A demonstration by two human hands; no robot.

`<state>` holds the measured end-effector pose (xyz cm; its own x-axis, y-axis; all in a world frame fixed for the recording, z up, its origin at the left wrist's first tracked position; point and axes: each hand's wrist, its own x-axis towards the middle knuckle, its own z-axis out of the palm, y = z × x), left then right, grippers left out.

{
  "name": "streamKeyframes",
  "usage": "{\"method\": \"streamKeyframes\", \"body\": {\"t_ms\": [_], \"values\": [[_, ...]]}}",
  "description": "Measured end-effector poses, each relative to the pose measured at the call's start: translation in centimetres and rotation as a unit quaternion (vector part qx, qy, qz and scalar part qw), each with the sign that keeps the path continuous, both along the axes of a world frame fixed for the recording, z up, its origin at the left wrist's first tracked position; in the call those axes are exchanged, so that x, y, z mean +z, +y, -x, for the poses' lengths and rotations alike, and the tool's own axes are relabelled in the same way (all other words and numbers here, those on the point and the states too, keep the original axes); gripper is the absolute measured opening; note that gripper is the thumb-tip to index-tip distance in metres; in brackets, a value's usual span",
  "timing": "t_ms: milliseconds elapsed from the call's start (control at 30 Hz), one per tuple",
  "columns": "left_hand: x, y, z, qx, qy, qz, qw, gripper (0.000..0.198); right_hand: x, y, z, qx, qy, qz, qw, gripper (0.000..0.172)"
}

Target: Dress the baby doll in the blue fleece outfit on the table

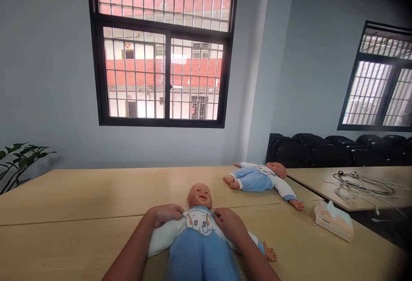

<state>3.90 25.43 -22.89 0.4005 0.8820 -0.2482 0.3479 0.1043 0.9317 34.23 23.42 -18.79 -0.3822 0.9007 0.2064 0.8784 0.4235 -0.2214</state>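
A baby doll point(201, 246) in a blue and white outfit lies on its back on the wooden table point(80, 246), head pointing away from me. An elephant face point(199, 221) decorates the outfit's chest. At the doll's shoulder on the left side, my left hand point(168, 214) has its fingers closed on the white cloth. My right hand point(229, 224) pinches the outfit at the opposite shoulder, near the collar. One doll hand point(269, 253) sticks out past my right forearm. The doll's lower legs run out of view at the bottom.
Farther back on the right lies a second, similarly dressed doll point(257, 178). A tissue box point(334, 221) stands near the table's right edge. Coiled cables point(367, 186) rest on another table. Black chairs point(322, 150) line the wall, and a plant point(22, 160) is at the left.
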Motion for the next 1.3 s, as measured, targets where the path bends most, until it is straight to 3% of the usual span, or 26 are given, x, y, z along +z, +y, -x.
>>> {"method": "streamKeyframes", "body": {"t_ms": [200,400,533,700,867,1000,1300], "values": [[1.1,-0.4,-0.7,0.057,0.091,-0.166,0.98,0.037,-0.3,0.1,0.0,0.001,0.003,-0.002,1.0,0.036],[3.1,-1.1,-0.5,0.062,0.179,-0.267,0.945,0.02,-0.3,0.1,0.0,-0.012,0.013,-0.006,1.0,0.034],[3.5,-1.4,0.1,0.05,0.23,-0.261,0.936,0.021,-0.4,0.1,0.1,-0.025,0.02,-0.013,0.999,0.033],[2.5,-1.3,0.2,0.054,0.288,-0.201,0.935,0.022,-0.5,0.1,0.2,-0.038,0.031,-0.019,0.999,0.029],[1.9,-1.2,0.3,0.038,0.322,-0.153,0.933,0.01,-0.6,0.1,0.4,-0.037,0.035,-0.025,0.998,0.028],[2.3,-1.3,0.5,0.03,0.314,-0.155,0.936,0.008,-0.7,0.0,0.4,-0.032,0.032,-0.029,0.999,0.028],[3.7,-2.5,-0.1,0.076,0.285,-0.192,0.936,0.017,-0.4,-0.1,0.3,-0.019,0.007,-0.058,0.998,0.031]]}}
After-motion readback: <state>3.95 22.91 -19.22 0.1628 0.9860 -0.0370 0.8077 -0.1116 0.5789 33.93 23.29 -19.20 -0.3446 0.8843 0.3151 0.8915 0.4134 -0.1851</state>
